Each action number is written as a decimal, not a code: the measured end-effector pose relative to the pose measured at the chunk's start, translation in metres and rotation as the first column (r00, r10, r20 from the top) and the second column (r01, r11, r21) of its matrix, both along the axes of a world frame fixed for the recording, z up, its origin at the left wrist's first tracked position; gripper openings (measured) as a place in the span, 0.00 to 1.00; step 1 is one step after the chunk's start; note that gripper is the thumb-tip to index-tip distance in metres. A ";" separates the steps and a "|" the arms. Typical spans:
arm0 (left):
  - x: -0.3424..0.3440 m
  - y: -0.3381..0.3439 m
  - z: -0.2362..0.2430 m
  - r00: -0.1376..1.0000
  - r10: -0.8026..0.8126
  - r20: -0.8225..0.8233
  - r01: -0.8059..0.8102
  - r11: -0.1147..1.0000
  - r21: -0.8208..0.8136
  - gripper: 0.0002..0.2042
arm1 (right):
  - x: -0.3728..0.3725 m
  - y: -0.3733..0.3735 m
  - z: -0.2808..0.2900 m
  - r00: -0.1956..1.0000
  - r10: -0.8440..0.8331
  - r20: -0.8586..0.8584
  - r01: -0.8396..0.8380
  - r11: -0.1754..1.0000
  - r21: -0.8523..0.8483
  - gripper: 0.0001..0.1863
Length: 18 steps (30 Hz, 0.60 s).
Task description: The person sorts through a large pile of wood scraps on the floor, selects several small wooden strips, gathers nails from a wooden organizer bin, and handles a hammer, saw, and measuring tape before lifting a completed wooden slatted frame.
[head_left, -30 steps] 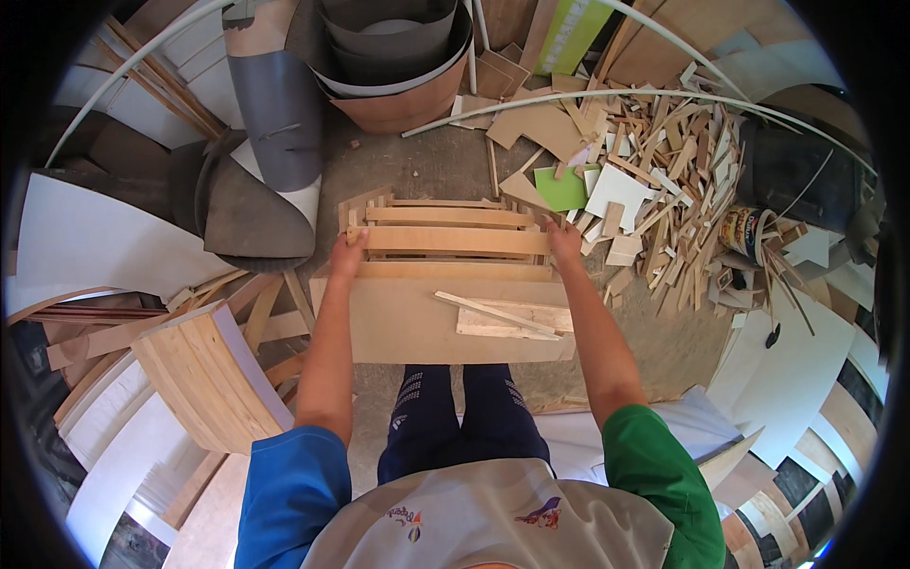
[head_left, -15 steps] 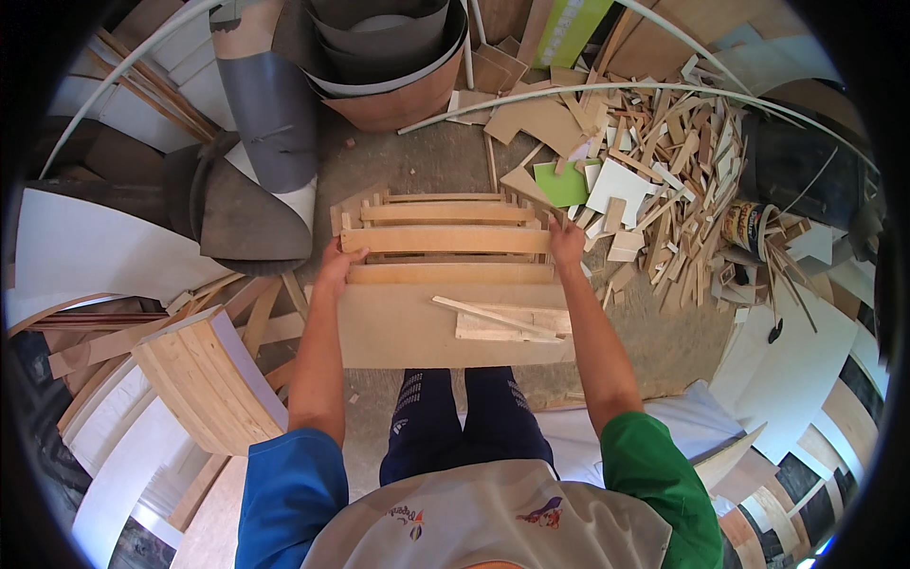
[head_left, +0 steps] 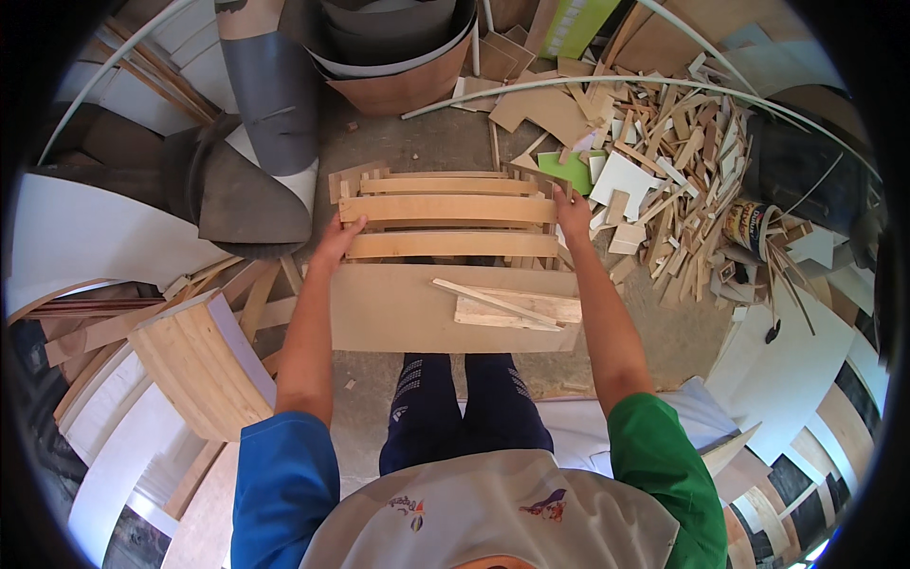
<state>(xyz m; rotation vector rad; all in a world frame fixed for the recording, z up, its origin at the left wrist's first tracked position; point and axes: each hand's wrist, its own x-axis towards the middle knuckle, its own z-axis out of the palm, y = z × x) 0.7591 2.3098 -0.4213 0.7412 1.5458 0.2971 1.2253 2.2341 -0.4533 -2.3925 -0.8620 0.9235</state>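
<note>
A slatted wooden frame (head_left: pixel 445 208) with several curved crosspieces is in front of me, at the far edge of a flat brown board (head_left: pixel 389 313). My left hand (head_left: pixel 340 234) is closed on the frame's left end, its thumb on the front of a slat. My right hand (head_left: pixel 571 214) grips the frame's right end, the fingertips partly hidden. On the board's right half lie a pale wood piece (head_left: pixel 531 307) and a thin stick (head_left: pixel 474 296) across it. The surface under the board is hidden.
Offcuts (head_left: pixel 668 161) are heaped at the right beside a labelled bucket (head_left: pixel 744 228). Curved dark sheets (head_left: pixel 389 57) and a grey roll (head_left: pixel 270 104) stand at the back. A curved wooden block (head_left: pixel 190 365) is at left, white panels (head_left: pixel 768 370) at right. A long white tube (head_left: pixel 531 83) arches across.
The frame, both my hands and the board sit higher in the picture than half a second ago, with the frame's right end a little further right. Both hands keep their grip.
</note>
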 end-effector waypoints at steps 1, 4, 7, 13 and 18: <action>0.000 -0.005 -0.003 1.000 0.024 0.012 -0.025 0.999 0.033 0.30 | -0.006 0.001 0.009 0.987 -0.050 -0.150 0.046 0.998 -0.033 0.27; -0.002 -0.002 -0.003 0.999 0.031 0.023 -0.031 1.000 0.002 0.30 | -0.013 -0.005 0.025 0.857 -0.193 -0.477 0.164 0.981 -0.103 0.33; 0.000 0.004 0.002 0.996 0.047 0.079 -0.046 0.999 -0.020 0.30 | -0.015 -0.011 0.014 0.782 -0.230 -0.580 0.238 0.969 -0.064 0.33; -0.004 0.004 0.003 0.981 0.095 0.168 -0.090 0.995 -0.037 0.29 | -0.014 -0.018 -0.006 0.773 -0.203 -0.601 0.287 0.957 0.046 0.35; -0.004 0.015 0.006 0.968 0.087 0.234 -0.082 0.996 -0.033 0.28 | -0.015 -0.019 -0.015 0.787 -0.175 -0.592 0.291 0.951 0.106 0.36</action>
